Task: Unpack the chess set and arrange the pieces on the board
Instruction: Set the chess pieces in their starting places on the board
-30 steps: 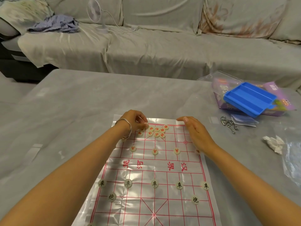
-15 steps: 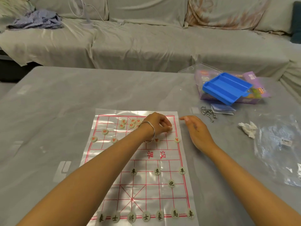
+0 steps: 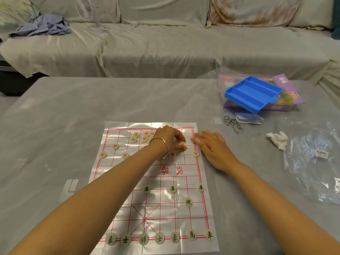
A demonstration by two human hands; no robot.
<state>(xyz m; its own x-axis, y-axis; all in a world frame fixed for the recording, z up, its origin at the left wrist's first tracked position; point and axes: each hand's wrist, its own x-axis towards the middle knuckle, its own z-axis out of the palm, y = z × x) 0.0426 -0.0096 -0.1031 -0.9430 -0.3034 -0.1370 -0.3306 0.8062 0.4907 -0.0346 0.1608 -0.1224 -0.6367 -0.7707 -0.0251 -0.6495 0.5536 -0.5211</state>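
While the left hand (image 3: 170, 139) pinches a red-lettered piece (image 3: 182, 144) onto a crossing at the far right of the plastic board (image 3: 165, 208), the right hand (image 3: 211, 146) lies flat and relaxed at that edge, seemingly pinning the sheet to the worktop (image 3: 73, 107).

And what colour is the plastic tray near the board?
Blue: the tray shows best in the head view.
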